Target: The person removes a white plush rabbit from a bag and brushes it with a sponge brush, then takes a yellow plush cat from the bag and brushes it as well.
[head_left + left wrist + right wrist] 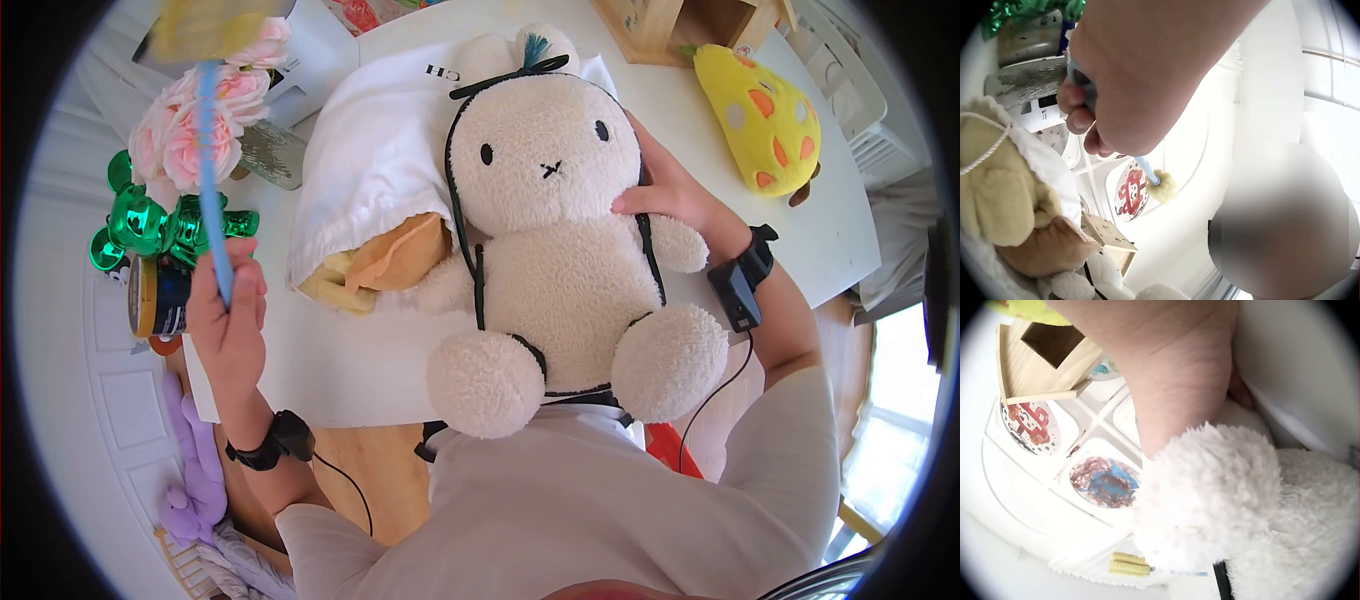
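In the head view my left hand (229, 325) grips the light blue handle of a duster (207, 150), raised at the left; its fluffy yellow head (1162, 186) also shows in the left wrist view. My right hand (680, 190) holds a cream plush bunny (560, 270) by its side at the neck, fingers hidden behind it. The bunny sits facing up, with black cord (455, 180) running round its head and body and a teal tassel (537, 50) by the ears. Beside it lies a white drawstring bag (365, 150) with tan and yellow plush toys (400, 255) poking out.
Pink flowers (190, 140), a shiny green figure (150, 220) and a dark jar (157, 297) line the left side of the white table (350, 380). At the far right are a yellow plush toy (755, 125) and a wooden house (690, 25). Cables hang from both wrists.
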Motion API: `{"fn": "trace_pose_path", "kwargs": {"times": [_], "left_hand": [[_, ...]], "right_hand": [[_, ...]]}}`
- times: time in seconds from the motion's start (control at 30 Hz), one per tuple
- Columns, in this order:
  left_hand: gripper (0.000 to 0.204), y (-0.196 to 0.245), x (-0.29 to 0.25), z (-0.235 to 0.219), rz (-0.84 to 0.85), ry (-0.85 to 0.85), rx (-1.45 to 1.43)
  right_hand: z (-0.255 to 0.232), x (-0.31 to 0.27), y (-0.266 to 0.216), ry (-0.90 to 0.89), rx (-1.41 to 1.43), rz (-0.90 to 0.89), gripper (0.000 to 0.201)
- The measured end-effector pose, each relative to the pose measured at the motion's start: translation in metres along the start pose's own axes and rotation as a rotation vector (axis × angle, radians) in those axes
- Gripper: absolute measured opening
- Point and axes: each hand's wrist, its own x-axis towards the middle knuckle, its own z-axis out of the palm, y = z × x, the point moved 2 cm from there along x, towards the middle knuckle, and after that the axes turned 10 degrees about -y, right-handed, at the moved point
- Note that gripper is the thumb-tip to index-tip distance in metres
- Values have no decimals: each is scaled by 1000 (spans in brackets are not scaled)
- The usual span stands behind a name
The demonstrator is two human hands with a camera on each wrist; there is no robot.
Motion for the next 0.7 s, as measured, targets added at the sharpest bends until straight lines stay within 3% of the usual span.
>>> {"fn": "trace_pose_path", "kwargs": {"times": [0.03, 0.13, 0.17, 0.27, 0.37, 0.47, 0.5, 0.6, 0.7], "left_hand": [[14, 2, 3, -4, 137, 54, -108], [11, 7, 7, 27, 60, 120, -186], [11, 2, 5, 32, -93, -48, -2], [9, 1, 8, 34, 151, -286, 541], [7, 2, 8, 9, -35, 50, -75], [6, 2, 8, 32, -17, 78, -200], [5, 5, 10, 38, 94, -74, 367], [4, 16, 8, 38, 59, -269, 511], [8, 3, 7, 15, 66, 73, 57]], "right_hand": [[-1, 0, 0, -2, -6, 9, 98], [-2, 2, 2, -8, -22, -14, 98], [-1, 2, 2, -13, -14, -11, 99], [-1, 1, 2, -15, -3, 3, 100], [-2, 0, 2, -3, -15, 12, 100], [0, 2, 2, 9, -14, -8, 99], [0, 3, 2, 11, -7, -15, 99], [-1, 1, 1, 6, -27, -2, 99], [-2, -1, 3, 1, -7, -4, 99]]}}
